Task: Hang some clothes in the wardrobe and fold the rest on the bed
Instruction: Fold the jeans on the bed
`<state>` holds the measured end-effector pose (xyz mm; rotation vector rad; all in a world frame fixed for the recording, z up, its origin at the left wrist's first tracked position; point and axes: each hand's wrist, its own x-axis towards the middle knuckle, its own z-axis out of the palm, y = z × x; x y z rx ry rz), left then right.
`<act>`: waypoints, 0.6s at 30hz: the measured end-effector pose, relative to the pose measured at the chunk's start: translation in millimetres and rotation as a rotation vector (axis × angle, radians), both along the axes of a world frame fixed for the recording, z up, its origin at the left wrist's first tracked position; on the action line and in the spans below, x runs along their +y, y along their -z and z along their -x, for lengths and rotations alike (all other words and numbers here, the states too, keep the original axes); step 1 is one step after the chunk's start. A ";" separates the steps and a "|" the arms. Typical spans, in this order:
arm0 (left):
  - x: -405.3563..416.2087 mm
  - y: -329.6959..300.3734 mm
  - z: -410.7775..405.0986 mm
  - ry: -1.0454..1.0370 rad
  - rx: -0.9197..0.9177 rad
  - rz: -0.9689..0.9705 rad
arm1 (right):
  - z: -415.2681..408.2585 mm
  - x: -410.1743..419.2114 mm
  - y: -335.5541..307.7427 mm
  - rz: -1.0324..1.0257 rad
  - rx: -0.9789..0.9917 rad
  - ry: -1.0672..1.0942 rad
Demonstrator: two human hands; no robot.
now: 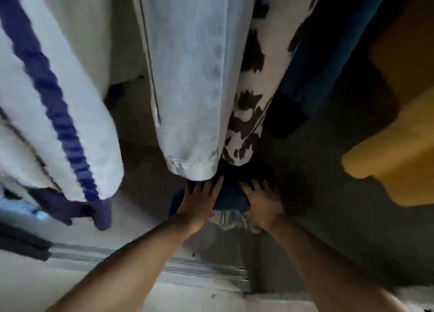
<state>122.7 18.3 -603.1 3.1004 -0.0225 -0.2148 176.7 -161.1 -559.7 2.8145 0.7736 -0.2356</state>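
Fingers of both hands spread flat on a dark blue garment [231, 197] lying on the wardrobe floor [145, 170]. Left hand [199, 201] rests palm down on the garment's left part, fingers [217, 186] straight and fanned, tips reaching under the jeans hem. Right hand [263, 201] rests palm down on the right part, fingers [252, 187] splayed, tips lost in shadow, so exact contact there is hard to tell. Neither hand grips or pinches anything. Both bare forearms come in from the bottom edge and converge on the garment.

A patterned light-and-dark piece of cloth [234, 220] sticks out from under the blue garment's near edge, between the wrists; what it is cannot be told.

Hanging above, seen from below: light jeans [195, 88] at centre, hem just over the left fingertips. Right beside them, touching, a white garment with black blotches [256, 81]. Further right a dark navy garment [328, 53], then a mustard one [399, 135] at the right edge. At left, well apart from the jeans, a white knit with purple stripe and purple cuff [58, 100].

Sliding-door track [199, 268] crosses under the forearms at the wardrobe's front edge. Frame is motion-blurred and dark on the right.
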 end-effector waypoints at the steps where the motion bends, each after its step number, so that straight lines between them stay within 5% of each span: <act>1: -6.2 22.7 -19.1 0.025 -0.052 -0.014 | -14.3 -5.5 21.8 0.003 -0.045 0.022; 5: -36.8 120.5 -59.5 0.051 -0.100 0.008 | -44.0 -32.1 123.3 0.028 -0.053 0.149; 11: -53.6 258.7 -69.1 0.017 0.117 0.092 | -50.5 -32.0 256.2 -0.003 0.121 0.292; 18: -48.9 252.1 -77.0 0.070 0.253 0.030 | -53.9 -40.6 262.2 0.033 0.121 0.281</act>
